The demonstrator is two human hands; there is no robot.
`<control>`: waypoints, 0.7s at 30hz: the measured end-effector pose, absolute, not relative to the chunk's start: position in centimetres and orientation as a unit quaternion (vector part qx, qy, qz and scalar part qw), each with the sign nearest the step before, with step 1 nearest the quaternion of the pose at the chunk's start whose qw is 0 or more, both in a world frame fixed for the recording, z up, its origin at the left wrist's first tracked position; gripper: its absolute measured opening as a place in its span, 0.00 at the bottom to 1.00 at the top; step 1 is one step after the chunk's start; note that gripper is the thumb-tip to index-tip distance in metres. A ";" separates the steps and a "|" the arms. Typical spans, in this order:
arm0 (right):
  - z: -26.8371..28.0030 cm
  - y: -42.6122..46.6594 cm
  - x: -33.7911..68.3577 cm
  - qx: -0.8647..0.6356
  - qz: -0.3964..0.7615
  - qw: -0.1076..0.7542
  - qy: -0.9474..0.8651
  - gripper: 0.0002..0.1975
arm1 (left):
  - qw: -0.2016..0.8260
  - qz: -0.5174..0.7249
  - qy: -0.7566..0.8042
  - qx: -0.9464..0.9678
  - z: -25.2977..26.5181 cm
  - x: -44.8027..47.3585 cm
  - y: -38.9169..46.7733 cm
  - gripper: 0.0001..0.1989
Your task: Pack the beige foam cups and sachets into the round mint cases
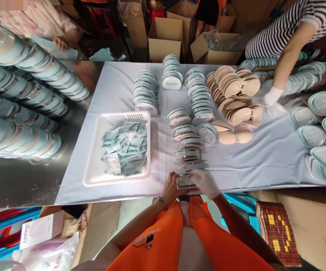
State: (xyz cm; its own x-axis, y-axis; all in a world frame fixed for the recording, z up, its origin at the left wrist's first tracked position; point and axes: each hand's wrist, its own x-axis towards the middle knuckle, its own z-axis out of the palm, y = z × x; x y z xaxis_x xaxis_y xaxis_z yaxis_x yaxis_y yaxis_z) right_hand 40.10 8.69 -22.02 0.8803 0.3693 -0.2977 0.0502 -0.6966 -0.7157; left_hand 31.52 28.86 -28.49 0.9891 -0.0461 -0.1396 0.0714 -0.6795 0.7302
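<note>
At the table's front edge, my bare left hand point(170, 186), a bracelet at its wrist, curls its fingers against the left side of a clear plastic case point(185, 183). My right hand point(206, 183), in a white glove, grips the right end of the same case and is slightly blurred. The case stands on edge, last in a row of similar clear-covered pale blue cases point(191, 154) running away from me. A flat round clear-topped case point(208, 133) lies to the right of that row. What is inside the held case cannot be made out.
A white basket point(149, 150) of printed sachets point(126, 150) stands left. Beige oval pads point(232, 84) are heaped at right, near a co-worker's gloved hand point(273, 97). Pale blue cases point(146, 90) form rows behind; tall stacks point(18, 135) fill the far left.
</note>
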 end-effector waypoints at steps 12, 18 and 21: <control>-27.4 9.1 49.8 -0.869 -0.046 0.489 -0.056 0.34 | 0.336 -0.083 -0.021 0.938 -26.5 34.4 26.7 0.63; -21.0 12.6 69.2 -0.871 0.046 0.480 -0.089 0.18 | 0.384 0.120 0.034 0.915 -20.8 49.5 35.9 0.46; -19.8 17.1 75.4 -0.877 0.143 0.453 -0.077 0.15 | 0.407 0.124 0.086 0.901 -18.1 62.4 38.4 0.29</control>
